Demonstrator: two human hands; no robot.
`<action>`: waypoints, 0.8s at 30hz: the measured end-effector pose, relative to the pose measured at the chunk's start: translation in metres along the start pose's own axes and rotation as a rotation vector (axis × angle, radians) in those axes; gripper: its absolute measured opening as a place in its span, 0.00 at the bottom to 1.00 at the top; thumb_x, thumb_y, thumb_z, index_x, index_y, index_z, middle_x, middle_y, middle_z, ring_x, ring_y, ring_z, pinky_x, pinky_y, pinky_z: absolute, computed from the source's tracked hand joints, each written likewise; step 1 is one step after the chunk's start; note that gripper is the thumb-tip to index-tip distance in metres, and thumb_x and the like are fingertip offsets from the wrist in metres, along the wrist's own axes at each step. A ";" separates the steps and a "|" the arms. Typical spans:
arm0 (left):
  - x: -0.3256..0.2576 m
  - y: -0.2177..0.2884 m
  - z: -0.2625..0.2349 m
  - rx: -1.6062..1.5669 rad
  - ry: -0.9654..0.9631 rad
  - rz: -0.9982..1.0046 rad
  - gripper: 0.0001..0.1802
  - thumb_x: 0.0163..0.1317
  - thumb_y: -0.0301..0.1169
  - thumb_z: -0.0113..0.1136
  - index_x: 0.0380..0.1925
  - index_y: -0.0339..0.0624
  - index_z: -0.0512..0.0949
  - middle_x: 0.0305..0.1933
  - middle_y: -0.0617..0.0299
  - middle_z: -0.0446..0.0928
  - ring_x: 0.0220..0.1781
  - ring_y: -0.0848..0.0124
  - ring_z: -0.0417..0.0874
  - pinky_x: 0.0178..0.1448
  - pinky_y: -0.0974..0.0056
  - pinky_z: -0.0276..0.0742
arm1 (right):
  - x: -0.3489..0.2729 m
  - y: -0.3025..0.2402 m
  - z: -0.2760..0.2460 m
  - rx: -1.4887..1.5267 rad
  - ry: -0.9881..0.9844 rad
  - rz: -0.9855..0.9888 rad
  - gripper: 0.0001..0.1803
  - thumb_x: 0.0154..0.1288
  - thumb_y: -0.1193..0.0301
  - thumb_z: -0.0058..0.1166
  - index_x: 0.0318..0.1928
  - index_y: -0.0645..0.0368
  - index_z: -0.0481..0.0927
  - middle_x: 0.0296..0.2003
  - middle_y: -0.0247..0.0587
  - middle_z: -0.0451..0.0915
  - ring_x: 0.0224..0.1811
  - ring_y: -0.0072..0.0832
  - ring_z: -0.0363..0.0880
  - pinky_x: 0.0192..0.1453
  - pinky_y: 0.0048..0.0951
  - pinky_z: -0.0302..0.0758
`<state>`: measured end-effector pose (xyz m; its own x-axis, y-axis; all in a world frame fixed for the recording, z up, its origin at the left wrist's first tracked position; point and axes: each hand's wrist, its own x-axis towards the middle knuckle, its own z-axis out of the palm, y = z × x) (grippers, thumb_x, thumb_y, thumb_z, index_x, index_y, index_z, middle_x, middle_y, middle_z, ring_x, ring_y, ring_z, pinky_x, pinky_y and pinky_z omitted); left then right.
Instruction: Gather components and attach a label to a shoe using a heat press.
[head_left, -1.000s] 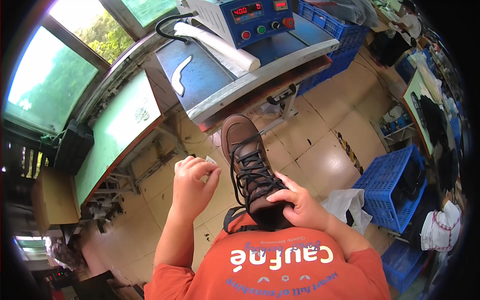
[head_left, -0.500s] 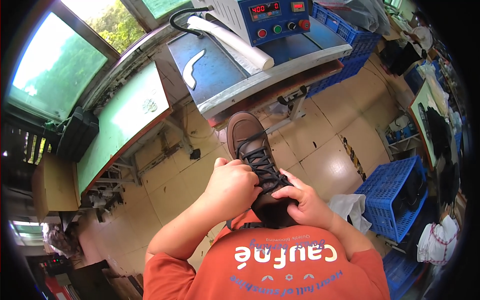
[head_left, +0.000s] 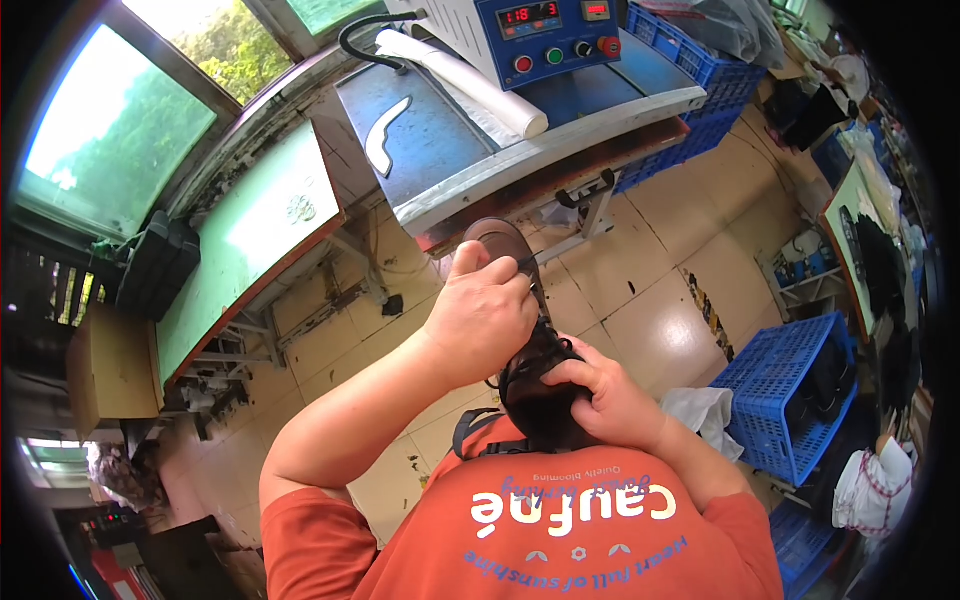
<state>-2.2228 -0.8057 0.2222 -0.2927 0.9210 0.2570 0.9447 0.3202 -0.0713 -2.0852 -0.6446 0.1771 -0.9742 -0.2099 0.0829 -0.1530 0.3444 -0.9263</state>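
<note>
A brown shoe (head_left: 510,238) with black laces (head_left: 545,335) is held in front of my body, toe pointing away from me. My left hand (head_left: 485,308) is closed over the lacing near the toe, pinching a shoelace. Its fingertips are partly hidden, and the hand covers much of the shoe's front. Wrapped round the dark ankle collar (head_left: 535,410) is my right hand (head_left: 597,395), its thumb on top and its fingers along the right side. A black strap (head_left: 470,430) shows beside the heel, against my orange shirt.
Ahead stands a blue machine table (head_left: 420,170) with a control box (head_left: 550,45), a white roll (head_left: 470,85) and a curved white piece (head_left: 385,137). A green-topped table (head_left: 250,240) is at left. Blue crates (head_left: 780,390) stand at right.
My left hand has moved forward along the shoe, from the middle of the lacing toward the toe. The right hand keeps its hold on the collar. The control box's red display has changed.
</note>
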 end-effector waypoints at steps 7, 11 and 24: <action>-0.011 -0.006 -0.031 -0.152 0.073 -0.375 0.18 0.41 0.45 0.69 0.23 0.43 0.80 0.25 0.64 0.75 0.38 0.65 0.74 0.48 0.59 0.63 | -0.007 0.008 -0.005 -0.013 0.125 0.113 0.22 0.44 0.84 0.41 0.44 0.59 0.70 0.45 0.56 0.73 0.50 0.51 0.72 0.54 0.38 0.69; -0.038 0.044 -0.007 -0.323 -0.287 -0.481 0.27 0.40 0.56 0.68 0.19 0.40 0.80 0.26 0.59 0.77 0.36 0.62 0.76 0.43 0.59 0.65 | 0.000 0.005 -0.015 0.015 0.124 0.197 0.19 0.45 0.82 0.42 0.43 0.62 0.68 0.35 0.54 0.76 0.39 0.49 0.76 0.44 0.39 0.72; -0.024 0.032 0.019 -0.617 -0.098 -0.437 0.12 0.42 0.30 0.61 0.11 0.35 0.70 0.20 0.55 0.70 0.30 0.58 0.73 0.36 0.57 0.65 | 0.050 0.066 -0.080 0.465 0.201 0.308 0.06 0.54 0.75 0.59 0.25 0.61 0.75 0.24 0.33 0.76 0.29 0.23 0.73 0.36 0.25 0.68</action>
<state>-2.1881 -0.8135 0.1954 -0.6439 0.7636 0.0490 0.6425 0.5047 0.5766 -2.1574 -0.5595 0.1493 -0.9815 0.0297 -0.1893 0.1863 -0.0846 -0.9788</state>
